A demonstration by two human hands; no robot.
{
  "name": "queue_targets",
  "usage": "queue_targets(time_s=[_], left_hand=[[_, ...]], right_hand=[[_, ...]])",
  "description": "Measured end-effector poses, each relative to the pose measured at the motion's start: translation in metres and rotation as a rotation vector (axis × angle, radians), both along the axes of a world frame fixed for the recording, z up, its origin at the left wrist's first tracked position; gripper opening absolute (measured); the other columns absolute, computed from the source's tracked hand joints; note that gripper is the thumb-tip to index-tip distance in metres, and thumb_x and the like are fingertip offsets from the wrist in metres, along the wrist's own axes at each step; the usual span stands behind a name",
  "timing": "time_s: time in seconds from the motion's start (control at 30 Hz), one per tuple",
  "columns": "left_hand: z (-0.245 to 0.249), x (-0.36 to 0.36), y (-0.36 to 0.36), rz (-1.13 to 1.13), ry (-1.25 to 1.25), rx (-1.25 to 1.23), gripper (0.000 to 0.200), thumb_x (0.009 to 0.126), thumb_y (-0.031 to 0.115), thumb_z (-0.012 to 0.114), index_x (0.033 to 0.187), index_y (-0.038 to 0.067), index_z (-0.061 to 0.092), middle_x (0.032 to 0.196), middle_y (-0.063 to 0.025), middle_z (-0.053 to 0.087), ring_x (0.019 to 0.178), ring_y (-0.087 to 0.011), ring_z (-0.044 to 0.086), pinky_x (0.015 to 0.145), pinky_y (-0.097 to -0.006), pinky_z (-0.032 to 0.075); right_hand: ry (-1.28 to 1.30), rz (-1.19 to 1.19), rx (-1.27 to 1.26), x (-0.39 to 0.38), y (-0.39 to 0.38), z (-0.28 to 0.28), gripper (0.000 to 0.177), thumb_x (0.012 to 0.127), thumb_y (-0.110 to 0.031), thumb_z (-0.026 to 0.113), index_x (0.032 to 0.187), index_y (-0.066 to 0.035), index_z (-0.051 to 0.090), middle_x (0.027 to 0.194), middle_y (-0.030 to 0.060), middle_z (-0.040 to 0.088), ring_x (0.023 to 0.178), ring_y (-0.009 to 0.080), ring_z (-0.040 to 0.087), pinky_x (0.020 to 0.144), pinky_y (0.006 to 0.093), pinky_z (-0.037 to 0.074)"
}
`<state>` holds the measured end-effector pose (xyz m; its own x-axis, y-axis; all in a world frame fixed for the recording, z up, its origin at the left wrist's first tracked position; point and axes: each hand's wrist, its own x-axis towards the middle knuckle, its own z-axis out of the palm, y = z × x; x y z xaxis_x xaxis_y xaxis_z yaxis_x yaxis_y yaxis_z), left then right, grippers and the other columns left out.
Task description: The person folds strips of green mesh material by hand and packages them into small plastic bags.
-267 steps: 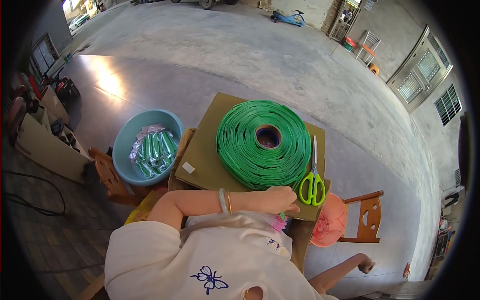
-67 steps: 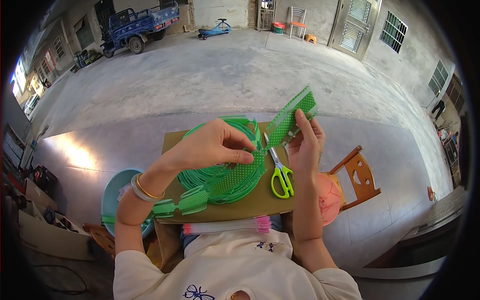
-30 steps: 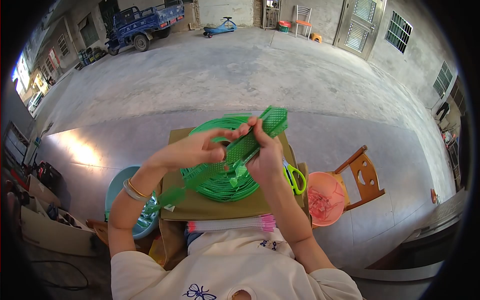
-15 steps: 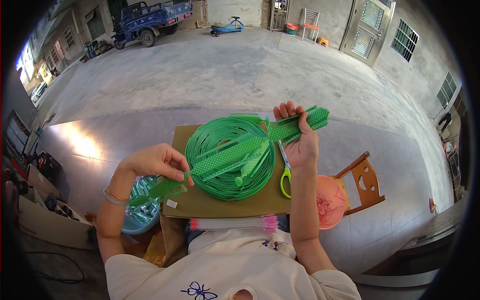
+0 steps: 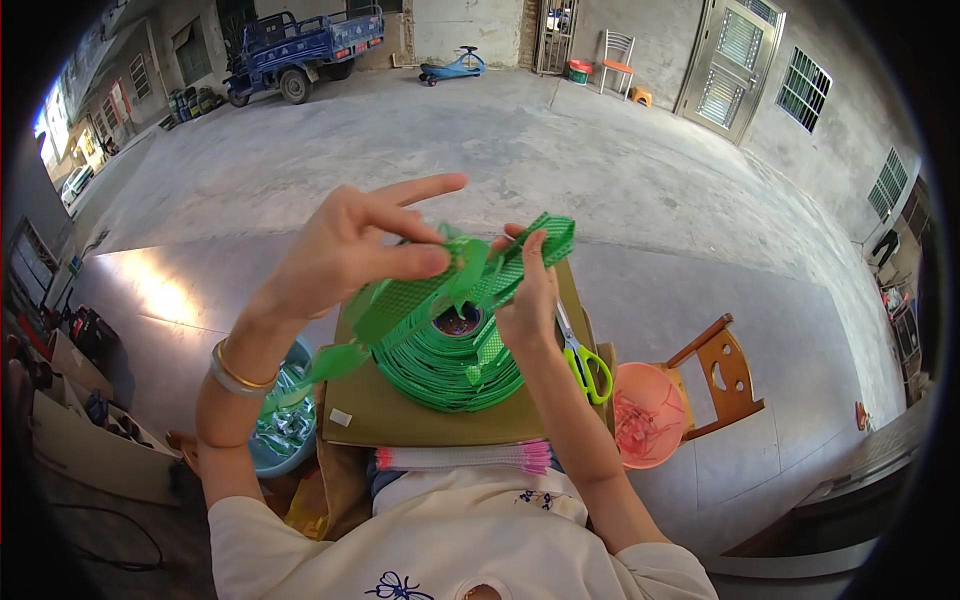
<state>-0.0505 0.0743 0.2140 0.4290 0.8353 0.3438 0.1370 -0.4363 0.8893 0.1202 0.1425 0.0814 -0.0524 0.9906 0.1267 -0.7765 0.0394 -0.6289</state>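
My left hand (image 5: 365,240) is raised above the coil, thumb and fingers pinching a green dotted ribbon (image 5: 395,310), with one finger stretched out. Part of that ribbon trails down past my wrist to the left. My right hand (image 5: 530,285) grips the bunched ribbon farther along, and its folded end sticks up past my fingers. Below both hands lies a large flat coil of green ribbon (image 5: 440,385) on a brown board (image 5: 400,430). Scissors with yellow-green handles (image 5: 590,372) rest beside the coil, close to my right forearm.
A blue basin (image 5: 275,462) with shiny ribbon pieces stands at left. At right, a pink basin (image 5: 655,455) with pink strips sits by a wooden chair (image 5: 735,375). A bundle of white and pink strips (image 5: 460,457) lies at my lap. A blue three-wheeled truck (image 5: 300,50) stands behind.
My left hand has moved up and to the right, close to my right hand. My right hand has come inward to the left. The stretched ribbon is now bunched between them.
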Motion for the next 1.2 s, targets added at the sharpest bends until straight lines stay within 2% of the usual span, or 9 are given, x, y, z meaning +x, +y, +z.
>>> queue_targets(time_s=[0.17,0.3,0.47,0.67,0.73,0.83,0.93,1.13,1.2], left_hand=[[-0.014,0.039,0.047,0.142,0.066,0.066,0.020,0.074,0.010,0.072,0.089,-0.002,0.071,0.136,-0.0272,0.039,0.114,-0.0274,0.053,0.088,-0.0289,0.044],[-0.022,0.042,0.062,0.234,0.004,-0.055,0.021,0.076,0.013,0.071,0.089,-0.003,0.070,0.137,-0.0265,0.038,0.079,-0.0142,0.063,0.058,-0.0214,0.048],[-0.024,0.042,0.053,0.258,-0.020,-0.250,0.032,0.081,0.019,0.068,0.105,-0.001,0.065,0.133,-0.0237,0.045,0.043,-0.0025,0.052,0.031,-0.0168,0.033],[-0.069,0.036,0.027,-0.012,-0.322,-0.488,0.044,0.086,0.029,0.064,0.118,-0.001,0.055,0.096,-0.0121,0.064,0.062,-0.0134,0.062,0.056,-0.0225,0.049],[-0.073,0.014,0.017,-0.218,0.131,-0.707,0.037,0.087,0.023,0.062,0.111,-0.004,0.054,0.093,-0.0150,0.067,0.076,-0.0237,0.067,0.075,-0.0328,0.052],[-0.089,-0.014,0.009,-0.362,0.220,-0.743,0.033,0.085,0.014,0.064,0.108,-0.006,0.054,0.091,-0.0169,0.067,0.075,-0.0240,0.067,0.072,-0.0320,0.054],[-0.075,-0.026,-0.003,-0.255,0.061,-0.863,0.025,0.084,0.009,0.064,0.105,-0.004,0.058,0.091,-0.0135,0.067,0.075,-0.0187,0.067,0.068,-0.0253,0.053],[-0.031,-0.024,-0.021,-0.132,0.271,-0.613,0.013,0.079,0.001,0.067,0.086,-0.010,0.064,0.087,-0.0167,0.068,0.074,-0.0232,0.067,0.067,-0.0292,0.054],[-0.029,-0.023,-0.024,-0.119,0.164,-0.522,0.011,0.076,-0.001,0.069,0.083,-0.007,0.066,0.097,-0.0192,0.065,0.087,-0.0235,0.065,0.076,-0.0306,0.051]], right_hand=[[0.235,0.254,0.098,-0.031,-0.019,0.025,0.058,0.091,-0.057,0.037,0.113,-0.005,0.051,0.093,0.0073,0.060,0.089,0.0187,0.059,0.080,0.0352,0.050],[0.293,0.528,0.342,-0.025,-0.018,0.022,0.062,0.092,-0.059,0.032,0.111,-0.004,0.052,0.094,0.0092,0.060,0.087,0.0213,0.061,0.078,0.0360,0.051],[0.051,0.556,0.226,-0.019,-0.024,0.024,0.035,0.096,-0.036,0.041,0.104,-0.003,0.052,0.085,0.0072,0.057,0.079,0.0233,0.059,0.074,0.0377,0.049],[0.409,0.420,0.224,0.020,-0.001,0.026,0.010,0.094,-0.014,0.048,0.096,-0.005,0.048,0.083,0.0043,0.050,0.080,0.0184,0.051,0.085,0.0336,0.044],[0.584,0.414,0.215,0.049,0.013,0.022,0.007,0.094,-0.011,0.047,0.095,-0.004,0.046,0.084,0.0046,0.050,0.080,0.0185,0.051,0.085,0.0326,0.044],[0.569,0.313,0.276,0.089,0.025,0.011,0.012,0.096,-0.015,0.042,0.094,-0.006,0.049,0.085,0.0056,0.052,0.082,0.0185,0.052,0.089,0.0333,0.044],[0.493,0.207,0.257,0.106,0.029,-0.005,0.012,0.097,-0.014,0.041,0.096,-0.005,0.050,0.088,0.0060,0.053,0.083,0.0192,0.054,0.090,0.0351,0.045],[0.427,0.134,0.118,0.097,0.034,-0.033,0.014,0.097,-0.014,0.040,0.101,-0.005,0.050,0.095,0.0076,0.057,0.088,0.0213,0.056,0.092,0.0397,0.046],[0.365,0.068,0.020,0.088,0.031,-0.034,0.015,0.097,-0.015,0.040,0.101,-0.005,0.050,0.094,0.0082,0.057,0.086,0.0219,0.057,0.092,0.0407,0.047]])
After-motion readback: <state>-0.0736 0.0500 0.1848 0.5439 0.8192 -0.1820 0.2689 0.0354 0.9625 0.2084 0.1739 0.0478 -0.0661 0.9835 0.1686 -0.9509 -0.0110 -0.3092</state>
